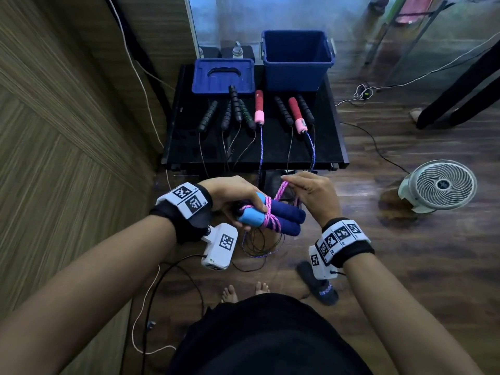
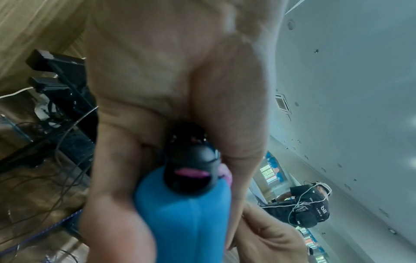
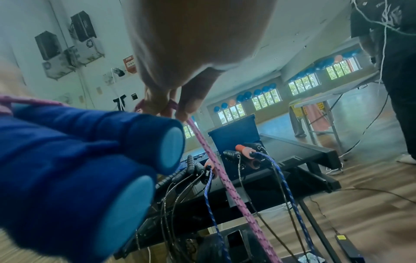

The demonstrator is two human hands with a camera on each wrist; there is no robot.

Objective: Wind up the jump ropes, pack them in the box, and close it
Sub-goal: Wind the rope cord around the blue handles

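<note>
My left hand (image 1: 239,201) grips a pair of blue foam jump-rope handles (image 1: 273,216) held side by side, light blue at my palm, dark blue toward the right. A pink braided rope (image 1: 280,189) is wound several times round their middle. My right hand (image 1: 308,190) pinches that rope just above the handles, and the slack hangs in a loop (image 1: 259,253) toward the floor. In the left wrist view my fingers curl round the light blue handle (image 2: 184,218). The right wrist view shows my fingertips (image 3: 162,105) pinching the pink rope (image 3: 225,179) beside the handle ends (image 3: 171,147).
A black table (image 1: 322,155) ahead carries an open blue box (image 1: 297,59), its lid (image 1: 223,75), two red-and-pink handles (image 1: 259,106) and several black handles (image 1: 208,116) whose cords hang over the front edge. A white fan (image 1: 439,185) and a slipper (image 1: 318,284) lie on the wooden floor.
</note>
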